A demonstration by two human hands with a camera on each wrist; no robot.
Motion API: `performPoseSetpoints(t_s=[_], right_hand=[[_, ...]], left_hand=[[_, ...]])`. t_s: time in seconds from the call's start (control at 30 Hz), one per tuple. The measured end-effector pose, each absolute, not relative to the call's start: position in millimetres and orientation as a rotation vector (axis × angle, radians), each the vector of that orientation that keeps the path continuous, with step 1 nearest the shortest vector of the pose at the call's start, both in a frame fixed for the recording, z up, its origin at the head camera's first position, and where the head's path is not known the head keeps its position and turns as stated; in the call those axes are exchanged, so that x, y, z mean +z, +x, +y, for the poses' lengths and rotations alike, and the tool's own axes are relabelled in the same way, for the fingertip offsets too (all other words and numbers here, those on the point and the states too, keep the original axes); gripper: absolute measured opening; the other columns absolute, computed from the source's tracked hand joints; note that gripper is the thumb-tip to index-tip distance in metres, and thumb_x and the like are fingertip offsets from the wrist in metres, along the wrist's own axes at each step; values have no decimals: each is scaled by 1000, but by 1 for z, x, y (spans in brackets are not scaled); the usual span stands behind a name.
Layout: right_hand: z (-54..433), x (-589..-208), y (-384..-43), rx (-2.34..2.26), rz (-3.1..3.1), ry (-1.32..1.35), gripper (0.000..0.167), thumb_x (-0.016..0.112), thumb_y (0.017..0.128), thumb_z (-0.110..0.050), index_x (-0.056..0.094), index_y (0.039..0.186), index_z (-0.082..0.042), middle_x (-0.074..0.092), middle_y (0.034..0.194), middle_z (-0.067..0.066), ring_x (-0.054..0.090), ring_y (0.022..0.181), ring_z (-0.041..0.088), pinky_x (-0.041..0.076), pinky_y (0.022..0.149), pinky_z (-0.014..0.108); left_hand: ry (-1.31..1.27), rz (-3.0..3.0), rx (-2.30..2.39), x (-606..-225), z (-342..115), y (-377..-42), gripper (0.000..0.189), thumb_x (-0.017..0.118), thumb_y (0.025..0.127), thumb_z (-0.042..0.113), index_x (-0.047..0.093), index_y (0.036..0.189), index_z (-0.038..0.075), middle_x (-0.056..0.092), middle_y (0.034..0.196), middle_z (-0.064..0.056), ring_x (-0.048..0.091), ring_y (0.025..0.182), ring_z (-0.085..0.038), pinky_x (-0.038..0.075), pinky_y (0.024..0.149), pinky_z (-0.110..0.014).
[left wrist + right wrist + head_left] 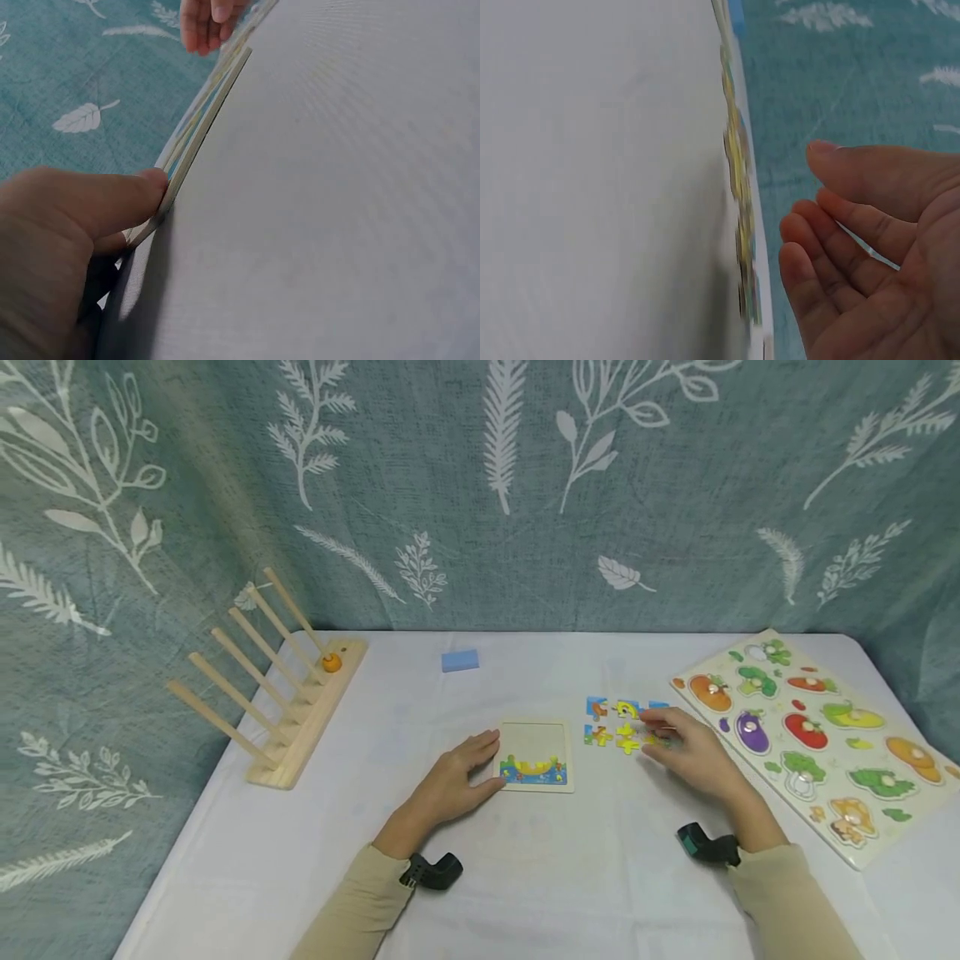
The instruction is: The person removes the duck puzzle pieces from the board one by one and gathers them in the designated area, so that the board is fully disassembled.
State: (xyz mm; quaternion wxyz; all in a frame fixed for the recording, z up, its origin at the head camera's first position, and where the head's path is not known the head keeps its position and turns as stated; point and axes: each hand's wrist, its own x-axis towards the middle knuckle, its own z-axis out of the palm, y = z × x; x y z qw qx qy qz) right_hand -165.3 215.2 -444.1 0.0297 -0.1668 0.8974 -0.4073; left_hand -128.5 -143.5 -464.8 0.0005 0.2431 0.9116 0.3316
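Note:
A small wooden puzzle tray (534, 731) lies on the table, its lower part filled with joined blue and yellow jigsaw pieces (534, 770). My left hand (456, 777) holds the tray's left side, thumb at the near corner and fingers along the edge. From the left wrist, the thumb (127, 199) shows against the tray's thin rim (210, 124). To the right of the tray, loose jigsaw pieces (627, 740) are laid out in rows. Above the rightmost of them hovers my right hand (686, 752), fingers loosely bent; the right wrist view shows nothing between thumb and fingers (832, 247).
At the left stands a wooden rack (318, 722) with several tall slanting pegs and an orange bead (332, 662). A blue block (460, 661) lies near the back edge. A large vegetable puzzle board (825, 777) covers the right side, close beside my right hand.

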Motion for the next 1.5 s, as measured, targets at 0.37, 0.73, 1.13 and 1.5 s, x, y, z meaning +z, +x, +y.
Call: performPoseSetpoints(t_s=[0.37, 0.73, 1.13, 1.5], right_hand=[[146, -445, -158, -1269, 2603, -754, 42, 68, 86, -7, 56, 125, 1, 60, 123, 14, 60, 109, 29, 52, 94, 42], [87, -447, -153, -1148, 2525, -927, 44, 70, 86, -13, 56, 126, -3, 60, 118, 9, 62, 103, 22, 54, 89, 36], [64, -450, -150, -1040, 2600, -897, 40, 70, 85, -9, 59, 122, 0, 55, 109, 8, 53, 94, 15, 50, 84, 33], [62, -449, -150, -1108, 2524, -841, 34, 67, 86, -7, 58, 119, -1, 50, 112, 10, 52, 101, 20, 49, 91, 38]], left_hand=[[798, 2858, 1053, -470, -143, -125, 49, 69, 87, 23, 57, 127, -2, 50, 139, -11, 44, 132, -28, 34, 112, -42], [840, 2860, 1101, -469, -142, -118, 42, 69, 87, 23, 62, 121, -2, 56, 133, -12, 52, 125, -28, 43, 106, -42], [898, 2861, 1123, -468, -144, -121, 42, 69, 87, 20, 62, 121, -3, 56, 132, -15, 52, 124, -32, 44, 104, -43], [885, 2859, 1178, -465, -146, -122, 40, 71, 85, 17, 63, 119, -4, 57, 130, -15, 53, 122, -35, 45, 103, -44]])
